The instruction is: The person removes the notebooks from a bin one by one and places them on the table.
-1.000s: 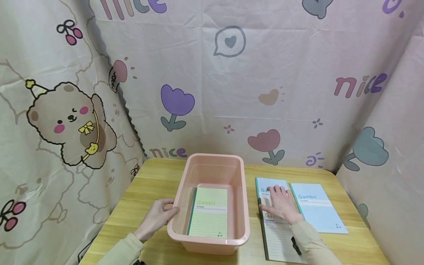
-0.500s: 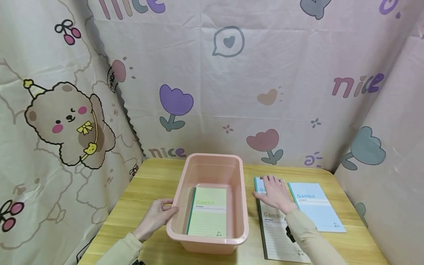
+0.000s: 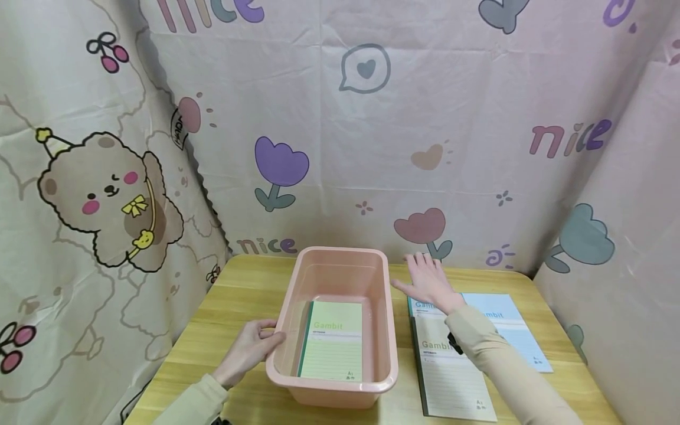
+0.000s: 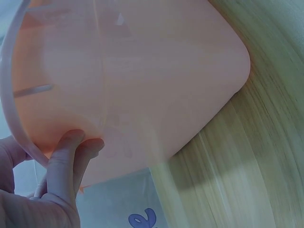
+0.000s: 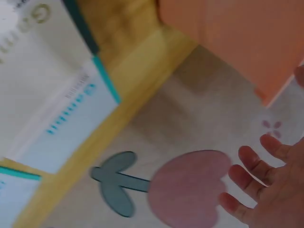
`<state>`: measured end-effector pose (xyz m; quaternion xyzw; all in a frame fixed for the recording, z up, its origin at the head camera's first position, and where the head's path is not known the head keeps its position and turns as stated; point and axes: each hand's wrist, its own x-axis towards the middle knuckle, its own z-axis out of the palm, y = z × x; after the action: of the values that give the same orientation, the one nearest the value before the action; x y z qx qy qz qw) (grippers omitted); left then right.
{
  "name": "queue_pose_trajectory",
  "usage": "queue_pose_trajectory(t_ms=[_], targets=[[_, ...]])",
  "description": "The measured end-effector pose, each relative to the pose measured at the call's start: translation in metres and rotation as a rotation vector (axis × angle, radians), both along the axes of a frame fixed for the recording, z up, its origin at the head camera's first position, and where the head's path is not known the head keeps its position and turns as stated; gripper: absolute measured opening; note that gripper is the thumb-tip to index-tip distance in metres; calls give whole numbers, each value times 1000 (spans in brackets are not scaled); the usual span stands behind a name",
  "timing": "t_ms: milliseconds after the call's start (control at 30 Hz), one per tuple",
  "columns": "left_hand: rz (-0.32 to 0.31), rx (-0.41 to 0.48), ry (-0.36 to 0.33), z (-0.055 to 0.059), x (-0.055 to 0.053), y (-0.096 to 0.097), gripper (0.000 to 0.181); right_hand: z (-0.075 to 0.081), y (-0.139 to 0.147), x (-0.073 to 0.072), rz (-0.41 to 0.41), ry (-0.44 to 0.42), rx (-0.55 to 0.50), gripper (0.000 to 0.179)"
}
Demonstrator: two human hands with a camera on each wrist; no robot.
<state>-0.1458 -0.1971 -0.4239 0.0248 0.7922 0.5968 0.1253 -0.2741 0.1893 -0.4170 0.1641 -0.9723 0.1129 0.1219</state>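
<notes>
A pink plastic basin (image 3: 340, 396) stands on the table, with a green Gambit notebook (image 3: 334, 348) lying flat inside it. My left hand (image 3: 251, 348) grips the basin's left rim near its front corner; in the left wrist view its fingers press the outer wall. My right hand (image 3: 429, 283) is raised in the air just right of the basin, fingers spread and holding nothing. Below and beyond its wrist lies a grey Gambit notebook (image 3: 454, 383), overlapping a blue notebook (image 3: 419, 305). Another blue notebook (image 3: 517, 333) lies to their right, partly hidden by the right forearm.
The wooden table (image 3: 249, 289) ends at a patterned cloth curtain (image 3: 329, 177) behind it. More curtain hangs at the left and right sides. Bare wood shows left of the basin and in a strip between basin and notebooks.
My right hand has lifted away from the overlapping notebooks and moved left and farther back, toward the basin. The left hand keeps its grip on the rim.
</notes>
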Motion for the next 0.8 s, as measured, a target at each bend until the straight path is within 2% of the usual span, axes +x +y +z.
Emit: queue_pose_trajectory(t_ms=[267,400,567,800], targets=[[2,2,-3,1,1,0,51,40,-28,-5,43,9,23,71],[5,0,-4,1,0,0,51,55,-48,-8,63,-14,75,74],[8,-2,-6,1,0,0,50,65,-77,-11,88,-50,183,74],[12,-14,-7,2,0,1,51,67,-115,-14,128,-104,228,72]])
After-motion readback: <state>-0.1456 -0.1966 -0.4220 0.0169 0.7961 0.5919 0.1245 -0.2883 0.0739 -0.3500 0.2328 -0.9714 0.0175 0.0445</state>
